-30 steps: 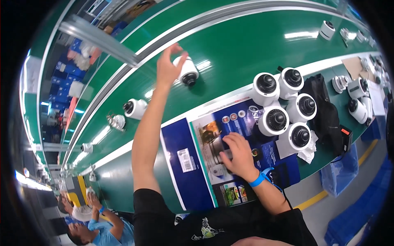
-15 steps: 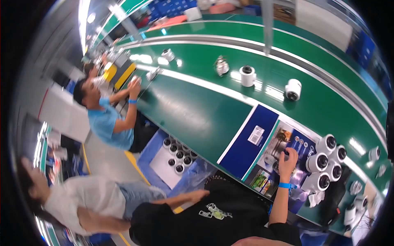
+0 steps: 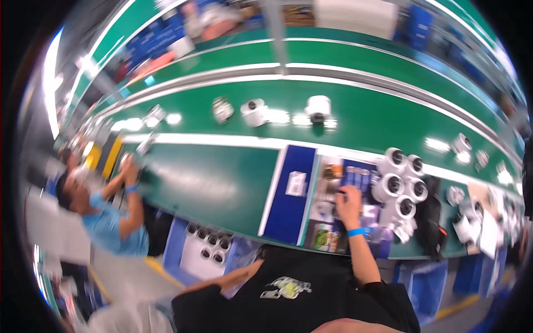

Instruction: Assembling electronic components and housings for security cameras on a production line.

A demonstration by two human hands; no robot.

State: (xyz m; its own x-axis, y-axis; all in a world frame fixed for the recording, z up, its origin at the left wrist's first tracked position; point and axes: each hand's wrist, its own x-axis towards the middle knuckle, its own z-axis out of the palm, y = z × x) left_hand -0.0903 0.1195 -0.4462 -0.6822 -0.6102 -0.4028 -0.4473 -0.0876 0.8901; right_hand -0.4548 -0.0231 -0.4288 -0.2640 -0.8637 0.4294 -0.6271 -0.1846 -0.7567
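Observation:
My right hand (image 3: 348, 204), a blue band at its wrist, is over a flat box with a printed picture face (image 3: 326, 210). Its fingers are loosely bent, with a dark gap between thumb and fingers, and no held thing shows. A blue panel with a white label (image 3: 296, 183) adjoins the pictures on the left. Just right of this hand, several white dome cameras (image 3: 390, 187) with black lenses stand grouped, a crumpled white wrap (image 3: 405, 230) below them. My left hand (image 3: 254, 268) is low by the bench's front edge, against my black shirt; blur and shadow hide its fingers.
Beyond the bench runs a green conveyor (image 3: 366, 119) carrying spaced white cameras (image 3: 318, 110). A black bag (image 3: 430, 216) and more cameras (image 3: 471, 219) are at right. Below left sits a blue bin (image 3: 176, 244) of dome cameras. A co-worker in light blue (image 3: 117, 222) works at left.
My view has swung left to right, so bench and conveyor appear shifted left and more level. My right hand keeps its place over the printed box; the left hand appears slightly further left, partly hidden.

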